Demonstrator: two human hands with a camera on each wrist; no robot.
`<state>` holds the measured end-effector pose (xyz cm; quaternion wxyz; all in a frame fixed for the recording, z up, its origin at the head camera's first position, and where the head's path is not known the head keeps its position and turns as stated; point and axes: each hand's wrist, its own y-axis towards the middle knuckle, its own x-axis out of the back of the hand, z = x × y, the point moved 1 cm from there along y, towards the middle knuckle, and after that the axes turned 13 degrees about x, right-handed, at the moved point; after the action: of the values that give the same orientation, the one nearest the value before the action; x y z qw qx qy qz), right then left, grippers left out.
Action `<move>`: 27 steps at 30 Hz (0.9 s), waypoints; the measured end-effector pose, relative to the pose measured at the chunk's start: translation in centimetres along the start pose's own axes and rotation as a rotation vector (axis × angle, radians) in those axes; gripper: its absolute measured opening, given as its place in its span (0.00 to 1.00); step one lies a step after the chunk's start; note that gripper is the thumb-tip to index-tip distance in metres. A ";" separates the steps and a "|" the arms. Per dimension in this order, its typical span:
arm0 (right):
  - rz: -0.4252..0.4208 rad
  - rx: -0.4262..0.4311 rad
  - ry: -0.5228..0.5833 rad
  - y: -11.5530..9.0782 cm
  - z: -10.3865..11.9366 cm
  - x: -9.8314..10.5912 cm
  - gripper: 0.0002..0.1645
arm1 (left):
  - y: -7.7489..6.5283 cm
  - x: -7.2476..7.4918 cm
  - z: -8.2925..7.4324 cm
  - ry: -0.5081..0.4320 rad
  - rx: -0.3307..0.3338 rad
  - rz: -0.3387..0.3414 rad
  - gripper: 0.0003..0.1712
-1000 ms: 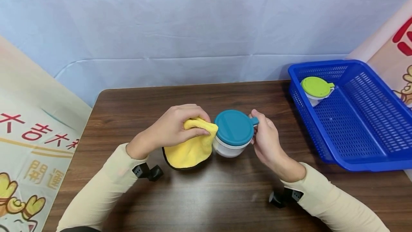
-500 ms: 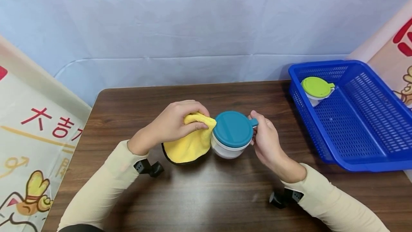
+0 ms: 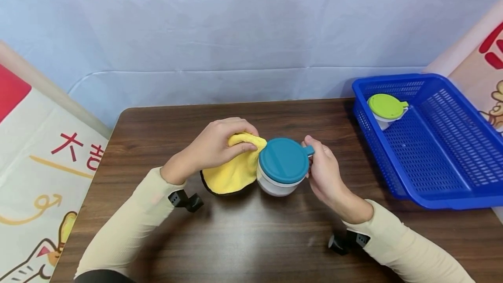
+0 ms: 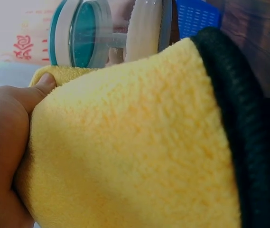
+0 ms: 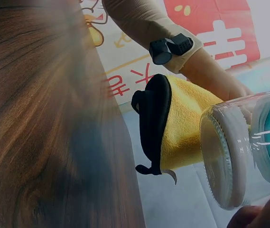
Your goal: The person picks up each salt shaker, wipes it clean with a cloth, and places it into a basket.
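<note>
A clear jar (image 3: 277, 187) with a teal lid (image 3: 284, 160) and a white layer inside is held above the table, leaning a little. My right hand (image 3: 325, 170) grips it by the handle side; the lid's tab points toward that thumb. My left hand (image 3: 224, 145) pinches a folded yellow cloth (image 3: 232, 175) with a black edge, and presses it against the jar's left side. In the left wrist view the cloth (image 4: 135, 137) fills most of the picture, with the jar (image 4: 106, 38) behind it. The right wrist view shows the jar's underside (image 5: 215, 156) off the tabletop.
A blue plastic basket (image 3: 397, 174) stands at the right of the brown wooden table (image 3: 243, 248). Inside its far left corner is a small jar with a lime-green lid (image 3: 386, 106). A pale cloth backdrop (image 3: 235, 34) hangs behind the table, and a printed sheet (image 3: 47, 178) hangs at the left.
My left hand and the cloth have shifted slightly away from me along the jar's side. The jar has moved a little left and toward me. The left printed sheet has shifted.
</note>
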<state>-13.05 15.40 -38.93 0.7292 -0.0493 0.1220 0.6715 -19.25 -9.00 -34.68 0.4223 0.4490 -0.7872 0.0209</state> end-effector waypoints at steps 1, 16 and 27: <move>-0.002 0.001 0.001 0.0 0.0 0.0 0.34 | 0.1 0.0 0.0 0.000 0.002 0.000 0.08; -0.027 -0.001 0.024 -0.1 0.0 -0.3 0.34 | 1.1 -0.5 0.2 0.020 -0.024 -0.030 0.08; -0.023 -0.018 -0.004 -0.2 -0.1 -0.4 0.34 | 1.9 -0.9 0.1 0.024 -0.053 -0.033 0.08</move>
<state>-12.88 15.01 -38.92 0.7368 -0.0560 0.1138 0.6641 -20.48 -7.29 -34.68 0.4439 0.4504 -0.7746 -0.0014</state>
